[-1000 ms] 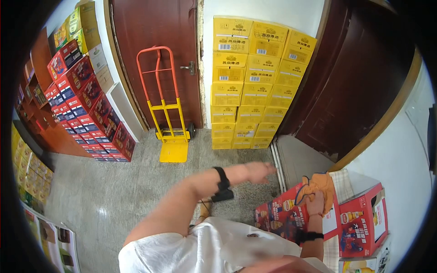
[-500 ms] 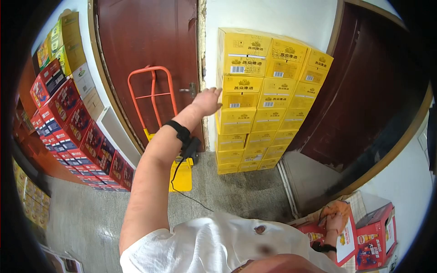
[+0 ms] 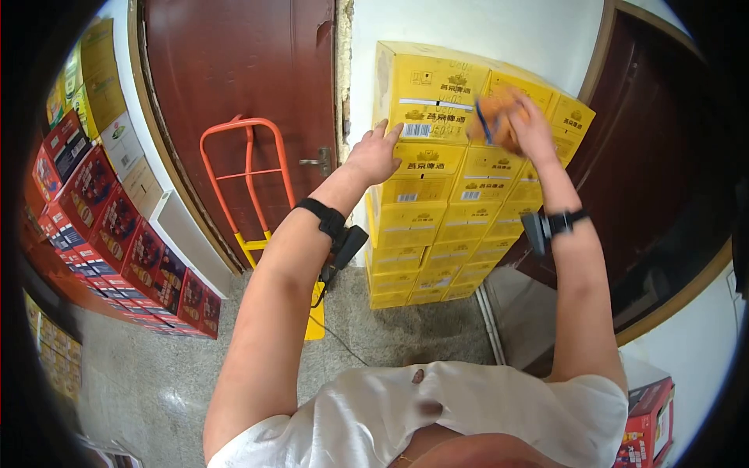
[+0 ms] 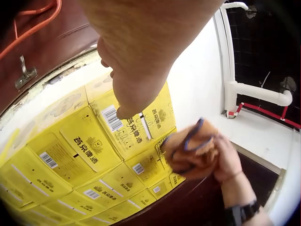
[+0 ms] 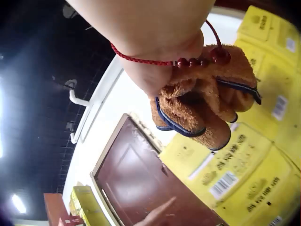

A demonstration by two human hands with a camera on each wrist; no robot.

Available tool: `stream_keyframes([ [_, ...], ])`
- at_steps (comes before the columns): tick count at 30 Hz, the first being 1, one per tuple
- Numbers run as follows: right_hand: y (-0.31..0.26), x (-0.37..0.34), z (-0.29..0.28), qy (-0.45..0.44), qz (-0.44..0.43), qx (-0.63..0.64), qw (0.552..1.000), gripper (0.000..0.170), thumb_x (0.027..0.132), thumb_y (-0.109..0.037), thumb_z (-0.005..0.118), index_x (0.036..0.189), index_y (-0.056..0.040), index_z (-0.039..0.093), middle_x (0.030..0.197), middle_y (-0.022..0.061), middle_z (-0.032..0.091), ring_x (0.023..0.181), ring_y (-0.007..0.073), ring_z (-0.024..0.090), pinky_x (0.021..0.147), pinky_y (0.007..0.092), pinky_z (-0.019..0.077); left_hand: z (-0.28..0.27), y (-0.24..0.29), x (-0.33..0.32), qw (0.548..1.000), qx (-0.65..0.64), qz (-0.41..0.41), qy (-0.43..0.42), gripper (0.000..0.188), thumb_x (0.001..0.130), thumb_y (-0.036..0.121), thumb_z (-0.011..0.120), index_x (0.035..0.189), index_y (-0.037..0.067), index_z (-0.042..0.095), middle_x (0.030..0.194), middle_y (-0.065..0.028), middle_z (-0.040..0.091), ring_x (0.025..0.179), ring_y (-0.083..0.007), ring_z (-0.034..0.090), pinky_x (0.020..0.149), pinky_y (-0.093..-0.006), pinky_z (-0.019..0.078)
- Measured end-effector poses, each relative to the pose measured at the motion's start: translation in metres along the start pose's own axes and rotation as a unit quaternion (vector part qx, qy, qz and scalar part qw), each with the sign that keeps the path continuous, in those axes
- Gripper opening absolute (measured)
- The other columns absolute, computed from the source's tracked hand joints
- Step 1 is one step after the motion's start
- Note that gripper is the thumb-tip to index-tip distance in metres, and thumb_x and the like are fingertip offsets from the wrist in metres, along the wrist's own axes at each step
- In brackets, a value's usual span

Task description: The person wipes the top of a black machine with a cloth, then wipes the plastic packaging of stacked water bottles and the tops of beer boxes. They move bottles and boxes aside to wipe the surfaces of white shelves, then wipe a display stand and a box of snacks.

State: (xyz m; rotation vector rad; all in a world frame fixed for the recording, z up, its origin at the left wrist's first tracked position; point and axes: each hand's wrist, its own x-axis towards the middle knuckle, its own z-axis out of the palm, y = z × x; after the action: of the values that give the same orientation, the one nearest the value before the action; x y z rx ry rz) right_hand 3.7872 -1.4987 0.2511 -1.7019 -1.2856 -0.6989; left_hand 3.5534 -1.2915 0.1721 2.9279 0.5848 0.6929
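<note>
An orange towelling cloth (image 3: 493,125) with dark blue edging is bunched in my right hand (image 3: 534,134), blurred in front of the upper yellow cartons. In the right wrist view the cloth (image 5: 197,110) hangs in folds below the wrist, hiding most of the fingers. My left hand (image 3: 374,157) is at the left edge of the stack, its fingers extended toward the top left yellow carton (image 3: 437,82). From the left wrist the back of that hand (image 4: 136,84) overlaps the carton's corner. The cartons (image 4: 77,148) carry dark print and barcodes.
A red and yellow hand truck (image 3: 246,168) stands before a dark red door (image 3: 234,62). Red cartons (image 3: 125,226) are piled on the left. Another dark door (image 3: 647,156) is to the right, with a red carton (image 3: 647,417) low beside it.
My right hand has lifted the orange cloth from the red cartons at lower right up to the yellow stack. My left hand has swung up from low in the middle to the stack's left edge.
</note>
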Motion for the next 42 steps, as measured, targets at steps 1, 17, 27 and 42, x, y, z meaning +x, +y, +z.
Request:
stream_keyframes([
  [1, -0.011, 0.035, 0.013, 0.021, -0.018, -0.003, 1.000, 0.040, 0.084, -0.023, 0.055, 0.123, -0.0167, 0.054, 0.118, 0.0155, 0.057, 0.112, 0.0339, 0.051, 0.094, 0.0368, 0.0413, 0.004, -0.001, 0.006, 1.000, 0.013, -0.005, 0.006, 0.073, 0.083, 0.024, 0.060, 0.145, 0.012, 0.022, 0.146, -0.0226, 0.022, 0.131, -0.0394, 0.031, 0.107, -0.0425, 0.0318],
  [17, 0.007, 0.188, 0.090, -0.363, 0.011, 0.021, 0.932, 0.046, 0.069, -0.026, 0.060, 0.114, -0.0211, 0.066, 0.099, 0.0000, 0.064, 0.083, 0.0126, 0.055, 0.072, 0.0250, 0.0446, 0.097, -0.012, 0.069, 0.981, -0.074, -0.091, 0.156, 0.084, 0.084, 0.021, 0.061, 0.143, -0.004, 0.006, 0.144, -0.0290, 0.022, 0.129, -0.0405, 0.034, 0.106, -0.0408, 0.0326],
  [27, 0.304, 0.191, -0.079, -0.250, 0.183, -0.344, 0.886, 0.046, 0.085, -0.036, 0.049, 0.128, -0.0190, 0.052, 0.128, 0.0112, 0.054, 0.114, 0.0274, 0.053, 0.094, 0.0366, 0.0439, 0.120, 0.009, 0.076, 0.975, -0.076, -0.169, 0.121, 0.090, 0.081, 0.020, 0.064, 0.143, -0.005, 0.003, 0.143, -0.0321, 0.018, 0.127, -0.0422, 0.036, 0.103, -0.0413, 0.0375],
  [42, 0.086, 0.236, 0.151, -0.261, -0.161, -0.069, 0.949, 0.044, 0.089, -0.035, 0.045, 0.125, -0.0118, 0.055, 0.120, 0.0119, 0.060, 0.108, 0.0255, 0.057, 0.093, 0.0319, 0.0422, 0.125, 0.019, 0.082, 0.963, -0.056, -0.236, 0.118, 0.094, 0.079, 0.019, 0.065, 0.144, -0.002, 0.000, 0.147, -0.0282, 0.012, 0.129, -0.0417, 0.033, 0.105, -0.0401, 0.0350],
])
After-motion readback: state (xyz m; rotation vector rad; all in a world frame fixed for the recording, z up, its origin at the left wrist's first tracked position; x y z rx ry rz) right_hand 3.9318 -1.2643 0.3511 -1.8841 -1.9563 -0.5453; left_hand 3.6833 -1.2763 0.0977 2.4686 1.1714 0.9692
